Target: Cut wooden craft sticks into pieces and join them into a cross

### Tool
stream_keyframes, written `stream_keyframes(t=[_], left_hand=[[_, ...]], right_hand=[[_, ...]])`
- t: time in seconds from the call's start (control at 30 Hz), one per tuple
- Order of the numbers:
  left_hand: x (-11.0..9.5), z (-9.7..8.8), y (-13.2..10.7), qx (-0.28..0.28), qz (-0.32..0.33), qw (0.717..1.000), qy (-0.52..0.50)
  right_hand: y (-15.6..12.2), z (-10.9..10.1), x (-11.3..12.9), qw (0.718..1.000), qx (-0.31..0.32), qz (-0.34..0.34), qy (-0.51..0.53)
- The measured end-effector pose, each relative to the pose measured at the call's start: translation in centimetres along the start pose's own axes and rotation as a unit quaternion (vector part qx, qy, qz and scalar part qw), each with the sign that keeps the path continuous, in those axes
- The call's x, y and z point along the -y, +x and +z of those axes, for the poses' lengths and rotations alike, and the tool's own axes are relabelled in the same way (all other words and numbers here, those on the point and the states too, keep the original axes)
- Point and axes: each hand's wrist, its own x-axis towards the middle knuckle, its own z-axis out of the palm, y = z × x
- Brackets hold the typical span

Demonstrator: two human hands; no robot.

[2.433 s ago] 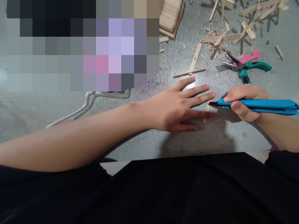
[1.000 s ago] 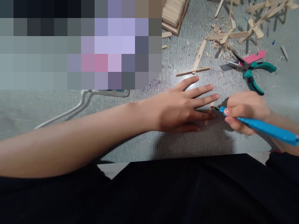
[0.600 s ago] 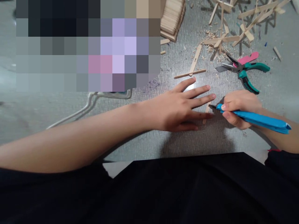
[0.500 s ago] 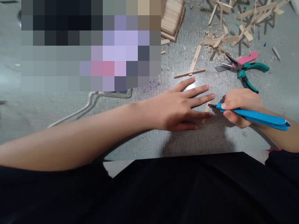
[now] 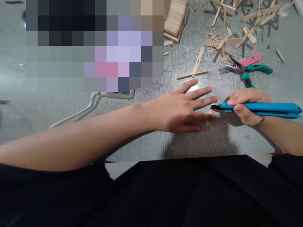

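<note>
Wooden stick (image 5: 210,111) (pale, slim, round-ended), at three o'clock from the left hand (image 5: 181,112), is overlain by spread fingers (image 5: 203,116); the blue cutter (image 5: 272,107) is clasped in the right hand (image 5: 248,105), blade (image 5: 216,107) at the wood.

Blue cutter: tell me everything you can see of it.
The blue cutter is long and plastic-looking, with a dark lengthwise slot and its dark blade extended. The right hand grips it near the front. It lies crosswise in the picture, blade toward the left hand, tip at a small wooden stick; whether they touch is unclear.
</note>
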Motion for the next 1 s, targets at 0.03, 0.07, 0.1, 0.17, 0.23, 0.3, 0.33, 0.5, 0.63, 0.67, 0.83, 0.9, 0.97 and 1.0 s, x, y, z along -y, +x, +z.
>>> stream_keyframes(t=[0.03, 0.07, 0.1, 0.17, 0.23, 0.3, 0.33, 0.5, 0.63, 0.67, 0.83, 0.9, 0.97, 1.0], left_hand=[[0.0, 0.0, 0.0, -0.001, 0.002, 1.0, 0.001], [0.0, 0.1, 0.0, -0.001, 0.004, 1.0, 0.003], [0.0, 0.1, 0.0, 0.0, 0.005, 1.0, 0.006], [0.0, 0.0, 0.0, 0.005, 0.004, 1.0, 0.011], [-0.1, -0.1, 0.0, 0.013, -0.004, 1.0, 0.02], [-0.2, -0.1, 0.1, 0.023, -0.013, 0.999, 0.032], [-0.3, -0.1, 0.1, 0.027, -0.017, 0.999, 0.04], [-2.0, 0.9, 0.0, -0.006, -0.039, 0.994, 0.101], [-4.6, 1.7, -0.3, -0.018, -0.109, 0.985, 0.132], [-5.1, 2.0, -0.4, -0.02, -0.121, 0.982, 0.141], [-6.0, 4.2, -0.8, -0.052, -0.139, 0.971, 0.185], [-6.0, 4.6, -0.8, -0.061, -0.141, 0.969, 0.196], [-6.0, 4.2, -0.6, -0.056, -0.132, 0.969, 0.201], [-6.0, 3.9, -0.6, -0.053, -0.127, 0.97, 0.2]], right_hand=[[0.5, -0.1, 0.5, 0.999, -0.002, -0.032, 0.017], [1.0, -0.2, 1.0, 0.998, -0.003, -0.05, 0.03], [1.4, -0.3, 1.4, 0.997, -0.004, -0.064, 0.039], [1.7, -0.3, 1.8, 0.997, 0.002, -0.066, 0.041], [1.6, -0.5, 2.0, 0.998, 0.011, -0.049, 0.029], [1.2, -0.7, 2.0, 1.0, 0.017, -0.02, 0.007], [1.0, -0.8, 2.1, 1.0, 0.018, -0.005, -0.009], [0.1, -0.5, 2.2, 0.994, -0.007, 0.022, -0.105], [0.0, 0.3, 1.9, 0.99, -0.025, -0.059, -0.122], [0.1, 0.5, 1.9, 0.99, -0.026, -0.077, -0.112], [0.3, 0.7, 1.7, 0.988, -0.05, -0.107, -0.1], [0.0, 0.4, 1.6, 0.986, -0.051, -0.099, -0.122], [-0.4, 0.2, 1.5, 0.984, -0.041, -0.081, -0.151], [-0.5, 0.2, 1.4, 0.983, -0.037, -0.073, -0.165]])
